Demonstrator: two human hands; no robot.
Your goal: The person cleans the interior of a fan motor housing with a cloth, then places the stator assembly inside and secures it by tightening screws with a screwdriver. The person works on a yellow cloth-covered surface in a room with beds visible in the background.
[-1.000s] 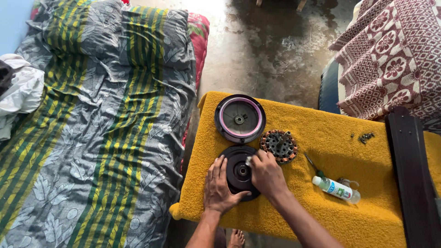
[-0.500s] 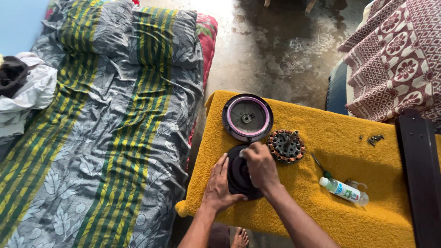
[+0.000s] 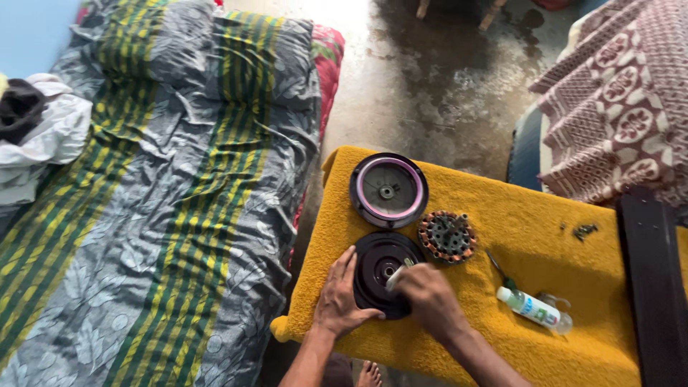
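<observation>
My left hand (image 3: 338, 301) lies flat, fingers spread, on the rim of the round black ribbed metal disc (image 3: 378, 266), which sits at the near edge of the yellow towel-covered table (image 3: 545, 251). My right hand (image 3: 428, 299) curls loosely over the disc's centre, pinching a small pale object (image 3: 396, 276). Just beyond lie 1 pink-rimmed black disc (image 3: 388, 190) and a copper-wound coil ring (image 3: 446, 236); a small plastic bottle (image 3: 532, 308) rests to the right.

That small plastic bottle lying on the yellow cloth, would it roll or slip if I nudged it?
The small plastic bottle lies on its side and looks round, so it could roll. The yellow cloth looks fuzzy, which would probably slow it and stop it sliding. It seems small and mostly clear, so it is likely light.
</observation>
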